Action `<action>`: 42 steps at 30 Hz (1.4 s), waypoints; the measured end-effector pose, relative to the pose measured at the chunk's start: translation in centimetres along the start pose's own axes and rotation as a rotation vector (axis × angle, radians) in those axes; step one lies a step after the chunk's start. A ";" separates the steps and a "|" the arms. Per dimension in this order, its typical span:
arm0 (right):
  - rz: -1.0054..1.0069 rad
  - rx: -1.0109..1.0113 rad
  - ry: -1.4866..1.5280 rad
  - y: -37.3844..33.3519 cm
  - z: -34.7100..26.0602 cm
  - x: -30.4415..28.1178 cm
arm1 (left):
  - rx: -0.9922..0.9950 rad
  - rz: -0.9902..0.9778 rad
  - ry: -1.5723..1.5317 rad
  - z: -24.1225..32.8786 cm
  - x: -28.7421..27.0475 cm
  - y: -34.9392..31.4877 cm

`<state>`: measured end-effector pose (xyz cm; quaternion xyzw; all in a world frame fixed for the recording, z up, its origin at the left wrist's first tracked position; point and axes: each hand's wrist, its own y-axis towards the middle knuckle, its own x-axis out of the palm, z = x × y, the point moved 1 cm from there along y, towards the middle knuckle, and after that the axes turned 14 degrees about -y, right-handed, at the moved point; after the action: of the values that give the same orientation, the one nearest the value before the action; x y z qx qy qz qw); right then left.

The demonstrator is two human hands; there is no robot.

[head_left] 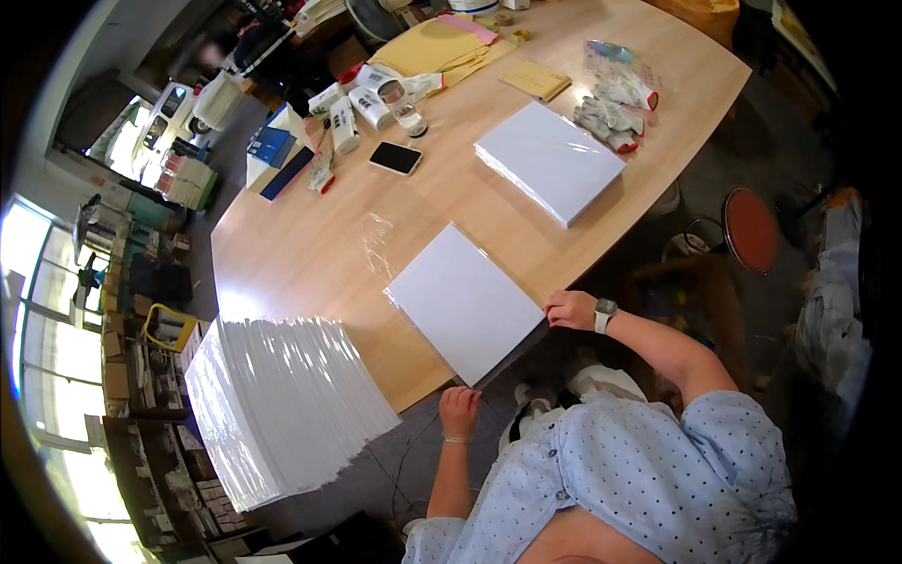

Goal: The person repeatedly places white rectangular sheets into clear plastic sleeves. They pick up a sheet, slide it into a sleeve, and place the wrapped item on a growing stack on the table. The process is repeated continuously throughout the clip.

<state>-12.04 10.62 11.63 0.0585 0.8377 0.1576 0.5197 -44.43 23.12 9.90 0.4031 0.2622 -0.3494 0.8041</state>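
Note:
A flat white rectangle, apparently paper in a clear plastic sleeve [464, 305], lies at the table's near edge. Its transparent edge strip juts over the floor. My left hand [460, 412] is closed, pinching the sleeve's near-left corner. At the right corner my right hand [569, 309], below a white-strapped watch, has its fingers closed on the same strip. A loose piece of clear film [378, 242] touches the sleeve's far-left side. Left of it, a big fanned pile of white sheets in glossy plastic [291, 404] overlaps the table edge. A thick film-wrapped white stack [550, 160] rests farther right.
On the wooden table [442, 193] are a phone [396, 158], a glass [404, 111], white rolls [370, 108], a blue-and-white box [279, 150], work gloves [609, 117] and yellow envelopes [427, 49]. A round red stool [750, 230] stands right. Behind, a person in dark clothes [258, 47] sits.

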 end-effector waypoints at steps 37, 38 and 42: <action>-0.057 0.410 1.287 7.4 -10.5 -0.5 | -0.588 0.281 -0.397 15.3 -16.5 11.7; -0.056 0.341 1.228 9.5 -12.3 -1.3 | -0.596 0.322 -0.296 16.5 -19.7 11.3; -0.049 -0.024 1.214 20.4 -21.4 -3.3 | -0.519 0.740 -0.166 15.6 -31.9 5.6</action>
<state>-30.89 24.64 29.88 -0.0670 0.9837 0.1601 -0.0466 -57.66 23.72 43.32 0.2253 0.1141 0.0074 0.9676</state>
